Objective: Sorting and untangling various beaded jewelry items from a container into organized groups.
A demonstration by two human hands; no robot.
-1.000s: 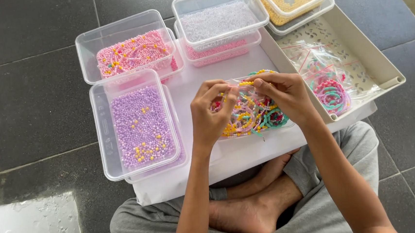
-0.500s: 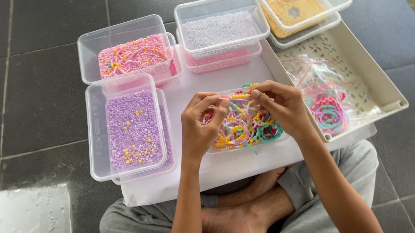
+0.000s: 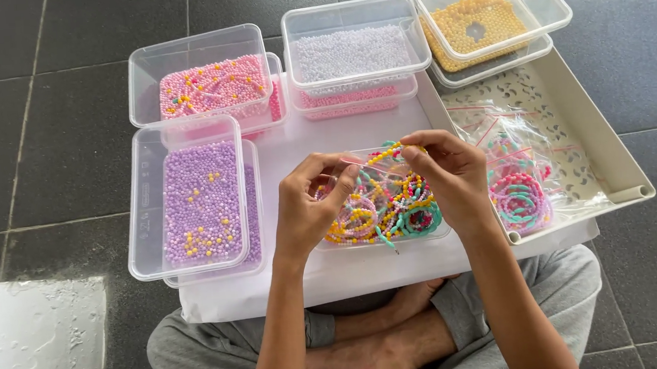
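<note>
Bracelets (image 3: 380, 208) in box (image 3: 444, 233), tray (image 3: 595, 143) rightward

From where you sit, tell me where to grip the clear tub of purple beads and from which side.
Probably best to take the tub of purple beads by its two long walls, coming from above near its near end. It is open, full and stacked on another tub, so a level two-sided hold should keep beads in. The left hand is nearest.

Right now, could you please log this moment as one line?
left hand: holds bead strand | right hand: holds same strand | below: container of bracelets | left: purple bead box
</note>
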